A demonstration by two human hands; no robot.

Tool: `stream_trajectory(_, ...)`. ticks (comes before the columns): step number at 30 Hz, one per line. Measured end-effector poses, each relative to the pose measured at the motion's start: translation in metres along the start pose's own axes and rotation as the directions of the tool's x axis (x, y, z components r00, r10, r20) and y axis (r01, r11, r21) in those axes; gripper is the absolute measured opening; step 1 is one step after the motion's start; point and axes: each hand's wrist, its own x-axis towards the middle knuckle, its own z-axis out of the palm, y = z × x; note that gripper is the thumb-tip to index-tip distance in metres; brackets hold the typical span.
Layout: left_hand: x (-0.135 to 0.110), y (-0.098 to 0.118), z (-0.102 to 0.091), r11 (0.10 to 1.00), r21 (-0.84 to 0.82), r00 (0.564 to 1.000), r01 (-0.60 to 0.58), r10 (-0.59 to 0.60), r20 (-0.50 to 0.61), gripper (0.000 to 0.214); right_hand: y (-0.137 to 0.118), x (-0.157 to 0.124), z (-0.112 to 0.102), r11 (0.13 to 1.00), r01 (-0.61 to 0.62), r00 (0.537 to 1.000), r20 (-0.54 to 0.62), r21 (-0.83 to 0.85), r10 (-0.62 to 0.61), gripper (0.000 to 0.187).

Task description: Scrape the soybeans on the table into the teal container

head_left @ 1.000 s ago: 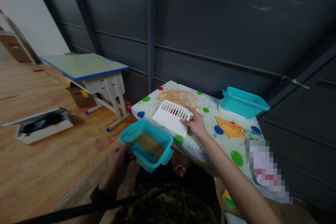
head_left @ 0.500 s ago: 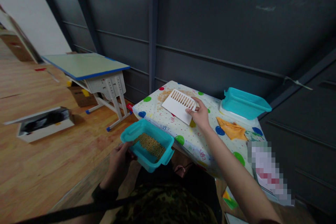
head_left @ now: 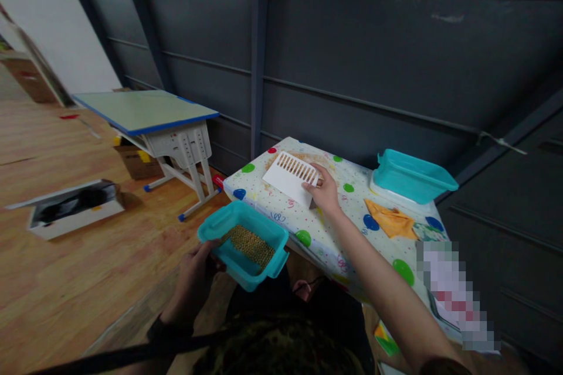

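Observation:
My left hand (head_left: pixel 199 262) is closed on the near left side of a turquoise plastic container (head_left: pixel 276 262), held out past the table's front edge. Yellowish-brown beans (head_left: pixel 251 246) lie across its bottom. Over the table, my right hand (head_left: pixel 324 188) grips the right end of a white slotted plate (head_left: pixel 284 183), thumb on top. A row of slots runs along the plate's far side. Small tan grains (head_left: pixel 324 159) are scattered on the tablecloth (head_left: pixel 352 211) around and partly beneath it. Whether the plate touches the cloth, I cannot tell.
A second turquoise container (head_left: pixel 413 179) stands on something white at the table's back right, near an orange cloth (head_left: pixel 389 220). A dark panelled wall (head_left: pixel 360 58) rises behind. Left are a school desk (head_left: pixel 149 108) and an open white box (head_left: pixel 77 211) on the floor.
My right hand has shifted a little to the left with the slotted plate. The turquoise container in my left hand has moved slightly left and down in view.

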Motion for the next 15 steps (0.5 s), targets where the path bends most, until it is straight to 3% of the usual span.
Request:
stream_trajectory(5, 0.007, 0.002, -0.006, 0.998, 0.035, 0.998, 0.057, -0.058, 0.037, 0.049, 0.004, 0.001, 0.001, 0.999, 0.033, 0.999, 0.042, -0.013, -0.032, 0.076)
stream_trajectory(15, -0.004, 0.006, 0.001, 0.999, -0.003, 0.999, 0.034, -0.034, -0.029, 0.047, 0.004, -0.004, 0.002, 1.000, 0.019, 0.999, 0.046, 0.010, -0.019, 0.077)
